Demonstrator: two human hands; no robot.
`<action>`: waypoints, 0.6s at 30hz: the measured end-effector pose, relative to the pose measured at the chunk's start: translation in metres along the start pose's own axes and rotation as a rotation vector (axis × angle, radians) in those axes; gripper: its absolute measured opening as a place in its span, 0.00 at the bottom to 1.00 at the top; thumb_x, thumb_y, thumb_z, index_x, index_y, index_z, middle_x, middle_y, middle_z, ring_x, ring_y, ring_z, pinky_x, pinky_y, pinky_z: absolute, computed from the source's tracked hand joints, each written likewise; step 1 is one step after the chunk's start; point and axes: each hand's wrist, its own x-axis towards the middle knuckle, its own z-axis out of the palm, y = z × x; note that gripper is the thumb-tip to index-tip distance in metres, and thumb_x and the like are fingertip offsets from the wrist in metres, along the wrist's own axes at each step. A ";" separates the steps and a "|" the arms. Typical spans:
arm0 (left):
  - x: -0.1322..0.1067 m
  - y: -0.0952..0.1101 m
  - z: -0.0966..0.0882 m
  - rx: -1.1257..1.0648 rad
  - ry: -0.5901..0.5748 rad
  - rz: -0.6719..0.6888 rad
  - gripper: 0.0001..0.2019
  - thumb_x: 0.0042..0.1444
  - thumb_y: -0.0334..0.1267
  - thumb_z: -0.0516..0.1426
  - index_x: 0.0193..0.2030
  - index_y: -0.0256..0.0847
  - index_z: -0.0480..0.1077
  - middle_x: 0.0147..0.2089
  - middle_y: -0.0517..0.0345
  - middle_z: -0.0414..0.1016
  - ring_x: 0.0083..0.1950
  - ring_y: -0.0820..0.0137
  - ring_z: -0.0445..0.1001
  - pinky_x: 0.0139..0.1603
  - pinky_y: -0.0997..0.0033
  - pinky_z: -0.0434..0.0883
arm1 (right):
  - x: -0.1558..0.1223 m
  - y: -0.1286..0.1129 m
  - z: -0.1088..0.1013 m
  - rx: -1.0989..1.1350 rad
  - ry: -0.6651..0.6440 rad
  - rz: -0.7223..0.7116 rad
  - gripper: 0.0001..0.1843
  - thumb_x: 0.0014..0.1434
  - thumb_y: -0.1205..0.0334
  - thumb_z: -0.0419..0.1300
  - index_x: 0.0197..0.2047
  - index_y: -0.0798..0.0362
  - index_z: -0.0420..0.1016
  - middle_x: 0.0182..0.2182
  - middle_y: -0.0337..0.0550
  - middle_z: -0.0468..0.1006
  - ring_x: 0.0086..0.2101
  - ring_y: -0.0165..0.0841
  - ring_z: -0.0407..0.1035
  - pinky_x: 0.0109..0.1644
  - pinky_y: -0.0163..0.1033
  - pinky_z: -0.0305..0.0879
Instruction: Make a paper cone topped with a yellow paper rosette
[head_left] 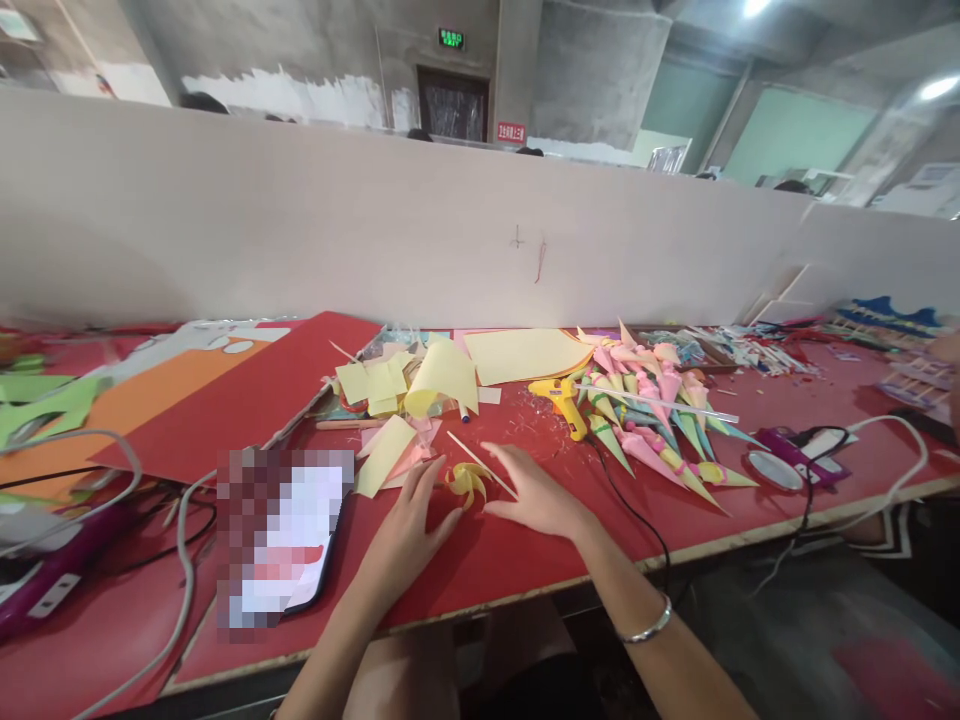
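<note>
A small folded yellow paper pinwheel (466, 482) lies on the red table (480, 560) between my hands, with a thin wooden stick (480, 463) slanting over it. My left hand (415, 518) rests flat beside the pinwheel's left side, fingers stretched toward it. My right hand (529, 492) lies open on the table at its right, fingertips touching the stick. Neither hand grips anything.
A phone (289, 540) lies at the left. Yellow and pink paper pieces (405, 395), a yellow glue gun (564, 402) with its black cable, and a heap of coloured paper cones (652, 410) lie behind. Red and orange sheets (225, 400) and cables are left; a partition wall (375, 230) runs behind.
</note>
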 end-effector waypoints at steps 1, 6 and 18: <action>0.000 0.001 -0.001 -0.012 -0.008 -0.017 0.25 0.54 0.42 0.49 0.58 0.41 0.49 0.60 0.45 0.54 0.59 0.60 0.59 0.50 0.64 0.66 | 0.004 -0.003 0.005 0.006 -0.022 -0.012 0.39 0.48 0.60 0.60 0.60 0.47 0.46 0.53 0.48 0.60 0.54 0.38 0.53 0.55 0.45 0.54; 0.002 0.005 0.000 -0.036 -0.048 -0.047 0.23 0.53 0.42 0.50 0.55 0.40 0.54 0.54 0.46 0.63 0.55 0.60 0.63 0.51 0.60 0.65 | 0.016 -0.009 0.021 -0.037 -0.034 0.053 0.25 0.49 0.68 0.58 0.51 0.51 0.61 0.41 0.45 0.66 0.42 0.35 0.64 0.45 0.40 0.61; 0.007 0.013 0.001 -0.126 -0.011 -0.084 0.16 0.51 0.35 0.52 0.48 0.41 0.63 0.44 0.53 0.70 0.40 0.67 0.72 0.40 0.69 0.69 | 0.010 -0.013 0.022 0.159 -0.039 0.016 0.22 0.49 0.68 0.58 0.49 0.50 0.63 0.37 0.41 0.65 0.33 0.28 0.65 0.40 0.35 0.64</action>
